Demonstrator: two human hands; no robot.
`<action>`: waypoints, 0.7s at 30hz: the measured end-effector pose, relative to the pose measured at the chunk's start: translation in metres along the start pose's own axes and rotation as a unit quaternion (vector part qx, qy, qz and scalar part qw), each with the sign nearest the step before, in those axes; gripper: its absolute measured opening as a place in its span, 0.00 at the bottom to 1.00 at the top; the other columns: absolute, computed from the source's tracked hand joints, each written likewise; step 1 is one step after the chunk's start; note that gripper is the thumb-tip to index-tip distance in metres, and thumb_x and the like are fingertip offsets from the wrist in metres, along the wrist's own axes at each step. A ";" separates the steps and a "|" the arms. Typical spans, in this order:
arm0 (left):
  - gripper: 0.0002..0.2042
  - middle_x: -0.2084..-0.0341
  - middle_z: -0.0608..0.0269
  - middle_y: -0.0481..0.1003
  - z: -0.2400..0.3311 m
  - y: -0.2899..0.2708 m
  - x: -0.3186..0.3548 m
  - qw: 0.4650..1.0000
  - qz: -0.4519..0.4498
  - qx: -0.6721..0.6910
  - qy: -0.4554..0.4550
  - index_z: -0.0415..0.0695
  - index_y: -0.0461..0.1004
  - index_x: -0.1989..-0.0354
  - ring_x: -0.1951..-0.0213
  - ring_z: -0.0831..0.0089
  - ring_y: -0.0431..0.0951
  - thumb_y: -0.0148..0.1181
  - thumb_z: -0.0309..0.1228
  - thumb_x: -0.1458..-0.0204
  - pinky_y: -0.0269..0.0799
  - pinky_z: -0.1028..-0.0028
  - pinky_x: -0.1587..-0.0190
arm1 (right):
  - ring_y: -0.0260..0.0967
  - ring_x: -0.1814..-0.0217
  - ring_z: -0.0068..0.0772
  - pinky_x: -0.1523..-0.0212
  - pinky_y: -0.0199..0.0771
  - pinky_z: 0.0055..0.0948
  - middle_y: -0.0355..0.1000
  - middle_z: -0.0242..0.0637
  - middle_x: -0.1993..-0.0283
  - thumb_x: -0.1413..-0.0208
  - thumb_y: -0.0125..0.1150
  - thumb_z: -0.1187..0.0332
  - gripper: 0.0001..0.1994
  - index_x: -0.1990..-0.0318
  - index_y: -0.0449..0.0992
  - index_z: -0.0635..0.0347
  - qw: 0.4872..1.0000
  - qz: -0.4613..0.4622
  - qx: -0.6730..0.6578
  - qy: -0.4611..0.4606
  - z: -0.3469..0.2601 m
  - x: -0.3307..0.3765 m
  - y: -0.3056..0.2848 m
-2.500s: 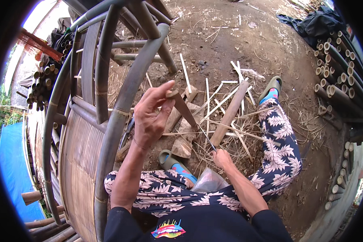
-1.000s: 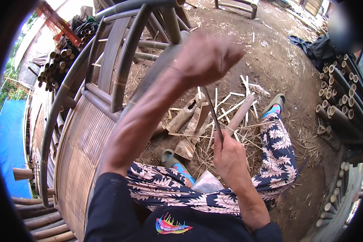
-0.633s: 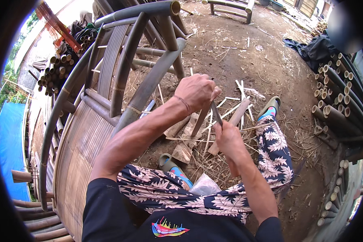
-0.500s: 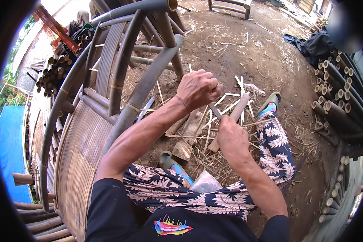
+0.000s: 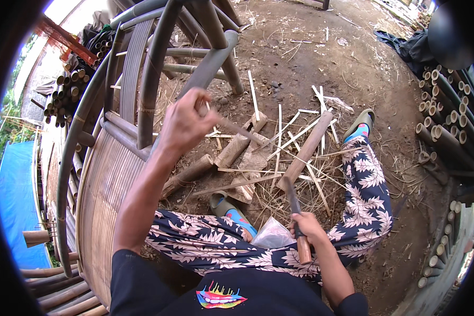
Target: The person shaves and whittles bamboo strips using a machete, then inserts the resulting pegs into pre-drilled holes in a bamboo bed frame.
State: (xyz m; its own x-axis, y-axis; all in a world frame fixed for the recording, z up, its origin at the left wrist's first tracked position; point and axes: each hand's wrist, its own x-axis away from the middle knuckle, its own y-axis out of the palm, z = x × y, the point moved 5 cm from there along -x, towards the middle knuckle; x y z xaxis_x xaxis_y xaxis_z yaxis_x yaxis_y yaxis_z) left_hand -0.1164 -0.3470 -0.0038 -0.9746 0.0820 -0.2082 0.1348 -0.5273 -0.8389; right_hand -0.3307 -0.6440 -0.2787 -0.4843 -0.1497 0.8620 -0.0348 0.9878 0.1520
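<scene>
- Hands: held well apart. The left hand [image 5: 187, 122] is raised, its fingers closed about the near end of a strip [image 5: 238, 129]; the right hand [image 5: 309, 225], lower down, is closed around a knife [image 5: 304, 250] where blade meets handle.
- Strip: held out from the left hand toward the right, over the split wood on the ground; its far end cannot be told clearly from the litter beneath.
- Knife: pointed away from the body, with the wooden handle below the fist. The blade tip is seen at the lower end of a billet [image 5: 306, 151]; whether the two touch cannot be told.
- Handling, strip: judged light, springy along its length and liable to split along the grain. Its edges may be sharp, so a pinch on the flat faces near one end is advised.
- Handling, knife: judged stiff and moderately heavy for its size. It is best held by the wooden handle, with the fingers kept behind the edge; smooth wood may slip in a damp palm.
- Surroundings: a chair [image 5: 151, 79] of bamboo is placed at the left; a block [image 5: 241, 193] and loose shavings [image 5: 268, 203] are spread before the feet; a clear bag [image 5: 273, 235] is set between the legs; cut poles [image 5: 445, 124] are stacked at the right.
- Markings: no lettering or label can be read. A bright lips print [image 5: 219, 299] is borne on the dark shirt [image 5: 258, 289].
</scene>
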 end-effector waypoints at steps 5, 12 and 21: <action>0.20 0.80 0.64 0.75 -0.037 0.015 0.100 0.922 -0.349 -0.012 -0.169 0.37 0.74 0.48 0.78 0.80 0.74 0.64 0.32 0.49 0.73 0.74 0.73 | 0.73 0.77 0.36 0.73 0.73 0.37 0.71 0.43 0.77 0.37 0.53 0.64 0.13 0.59 0.73 0.69 0.930 0.213 0.198 -0.224 -0.052 0.053 -0.039; 0.10 0.64 0.60 0.75 -0.088 0.161 0.254 0.705 -0.325 0.416 -0.473 0.40 0.74 0.54 0.63 0.71 0.79 0.51 0.29 0.39 0.81 0.69 0.63 | 0.75 0.60 0.54 0.55 0.73 0.43 0.75 0.52 0.62 0.45 0.61 0.65 0.21 0.46 0.71 0.67 0.796 0.288 0.312 -0.431 -0.151 0.070 -0.010; 0.13 0.79 0.62 0.74 0.002 0.122 0.240 0.775 -0.126 0.490 -0.379 0.35 0.69 0.54 0.87 0.84 0.63 0.47 0.34 0.35 0.60 0.82 0.83 | 0.76 0.67 0.53 0.63 0.75 0.45 0.76 0.51 0.68 0.42 0.55 0.45 0.25 0.57 0.74 0.62 0.779 0.187 0.429 -0.418 -0.160 0.059 0.034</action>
State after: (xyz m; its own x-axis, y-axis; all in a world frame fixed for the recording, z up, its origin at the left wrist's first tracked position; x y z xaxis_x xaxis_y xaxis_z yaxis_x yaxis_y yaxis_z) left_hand -0.3338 -0.3929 -0.1550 -0.8228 -0.0380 0.5670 0.0847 -0.9948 0.0563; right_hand -0.2202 -0.6267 -0.1453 -0.9882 -0.1173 0.0984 -0.1520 0.6745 -0.7225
